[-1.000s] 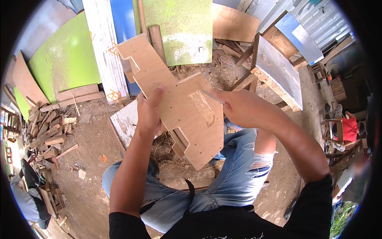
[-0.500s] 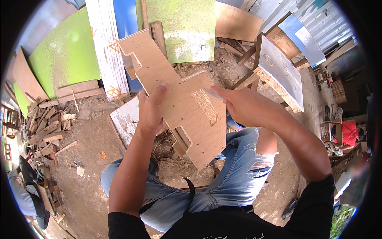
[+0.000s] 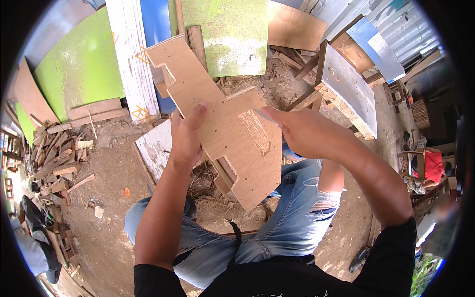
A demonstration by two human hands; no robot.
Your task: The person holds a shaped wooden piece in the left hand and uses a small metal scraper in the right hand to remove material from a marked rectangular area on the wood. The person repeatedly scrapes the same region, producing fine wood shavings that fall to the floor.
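Observation:
A notched plywood piece (image 3: pixel 217 128), built of layers and dotted with small fastener heads, is held tilted above my lap. Its left edge is gripped by my left hand (image 3: pixel 188 133), thumb lying on the face and the other fingers out of sight behind. My right hand (image 3: pixel 302 129) is closed round a small knife (image 3: pixel 265 117); only a short stretch of pale blade shows, and the handle is hidden in the fist. The blade lies at the piece's upper right edge, beside a rough, splintered recess (image 3: pixel 255 132) in the face.
A whitish board (image 3: pixel 153 148) lies on the dirt floor beyond my left knee. Scrap wood (image 3: pixel 54 158) is heaped at the left. Green panels (image 3: pixel 81 69) lean at the back. A wooden stand with a grey-white top (image 3: pixel 346 86) is at the right. Other people sit at both edges.
Both hands, the knife and the plywood piece look almost unmoved. The view has shifted very slightly.

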